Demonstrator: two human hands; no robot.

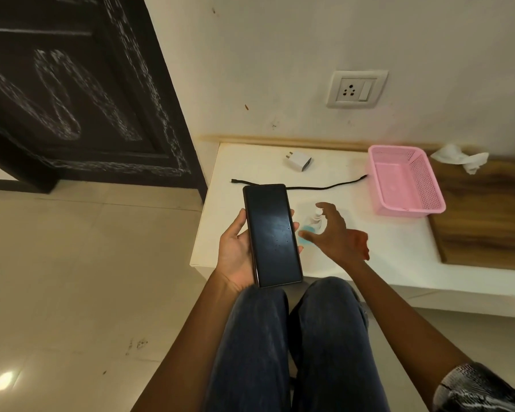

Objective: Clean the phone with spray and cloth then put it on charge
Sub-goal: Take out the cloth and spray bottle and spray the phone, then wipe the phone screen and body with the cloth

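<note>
A: Where is the phone [269,234]?
B: Your left hand [238,248] grips it screen-up, above your knees.

A: And your right hand [333,233]?
B: Fingers spread, unclasped, around the spray bottle [314,223] on the counter [399,251]; contact unclear.

A: Containers?
B: The pink basket [411,182] shows only its bare floor; the cloth [461,159] lies beside it, the cable [304,185] and charger [298,160] nearby.

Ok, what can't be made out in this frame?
Head view only:
- Spray bottle: motion-blurred, partly hidden by the right hand; whether the hand touches it is unclear.
- Phone in the left hand: screen dark; specks on it too small to identify.
- Cable: far end hidden behind the basket.
- Cloth: crumpled and small, material unclear.
</note>
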